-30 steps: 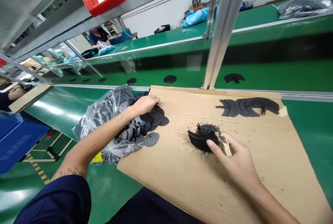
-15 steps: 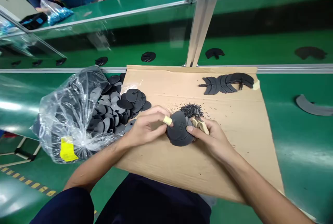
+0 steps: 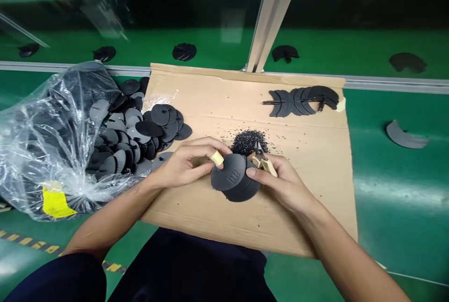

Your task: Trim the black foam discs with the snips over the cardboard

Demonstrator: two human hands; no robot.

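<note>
Both hands meet over a brown cardboard sheet (image 3: 308,190). My left hand (image 3: 184,164), one fingertip wrapped in tan tape, pinches the left edge of a small stack of round black plastic discs (image 3: 233,180). My right hand (image 3: 286,183) holds the stack's right side and also grips small cutting pliers (image 3: 264,161) with cream handles. Just behind the stack lies a little heap of black trimmings (image 3: 248,141).
A clear plastic bag (image 3: 45,138) spills several black discs (image 3: 147,126) onto the cardboard's left side. Cut black arc pieces (image 3: 303,101) lie at the far right of the sheet. More black parts (image 3: 184,51) sit on the green conveyor beyond a metal post (image 3: 270,17).
My left hand left the disc pile, joined the right hand and took hold of the stack. The stack now tilts more toward me. The camera has tipped further down.
</note>
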